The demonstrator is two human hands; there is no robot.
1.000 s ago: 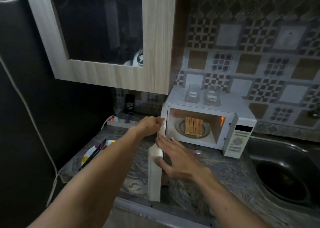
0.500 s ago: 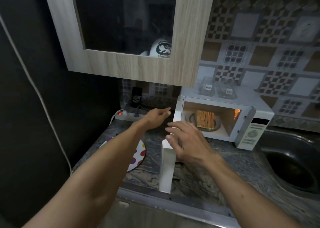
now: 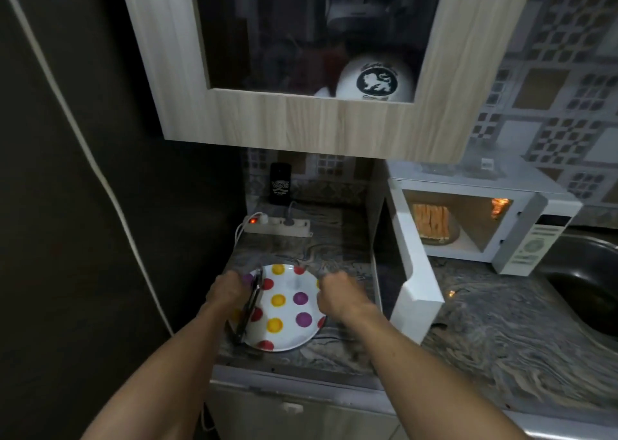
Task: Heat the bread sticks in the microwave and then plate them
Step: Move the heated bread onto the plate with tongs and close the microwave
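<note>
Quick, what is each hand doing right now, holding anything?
Left hand: closed on the dark tongs over the spotted plate.
Right hand: curled at the plate's right edge; whether it grips the rim cannot be told.

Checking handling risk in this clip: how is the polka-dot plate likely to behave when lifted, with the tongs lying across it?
The polka-dot plate looks rigid and glossy, so probably stiff but somewhat slippery. The tongs lie loose on its left edge and could slide if it tilts. With the left hand and right hand at opposite rims, it should lift level.
</note>
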